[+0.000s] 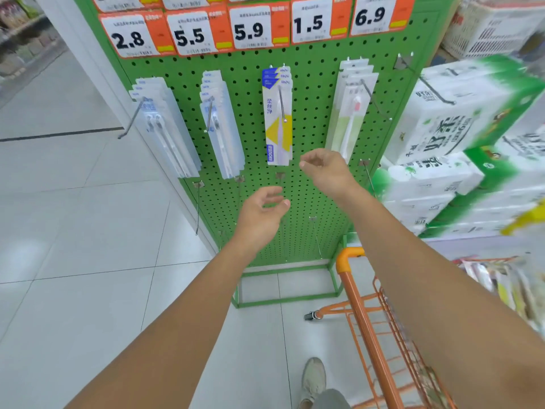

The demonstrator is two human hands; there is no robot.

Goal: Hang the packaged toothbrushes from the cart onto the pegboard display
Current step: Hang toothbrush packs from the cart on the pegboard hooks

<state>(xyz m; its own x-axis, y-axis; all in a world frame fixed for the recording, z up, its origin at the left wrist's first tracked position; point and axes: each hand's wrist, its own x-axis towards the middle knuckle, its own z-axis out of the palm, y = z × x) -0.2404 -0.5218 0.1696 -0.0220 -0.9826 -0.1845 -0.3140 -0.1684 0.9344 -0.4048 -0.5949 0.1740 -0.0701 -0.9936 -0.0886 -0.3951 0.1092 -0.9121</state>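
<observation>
A green pegboard point(315, 93) carries four hooks of packaged toothbrushes: clear packs at the left point(165, 128), clear packs beside them point(221, 125), blue-and-yellow packs point(278, 119) in the middle, and pale green packs point(351, 113) on the right. My left hand point(261, 215) hovers below the middle packs with loosely curled fingers and holds nothing. Just under the blue-and-yellow packs, my right hand point(324, 169) is also relaxed and holds nothing. Several packaged toothbrushes point(501, 284) lie blurred in the orange cart point(371, 323) at the lower right.
Bare hooks point(197, 208) stick out of the lower pegboard rows, and another bare hook point(427, 84) at the upper right. Stacked tissue packs point(460, 137) stand to the right of the board. Price tags point(250, 29) line the top. Tiled floor point(88, 231) spreads to the left.
</observation>
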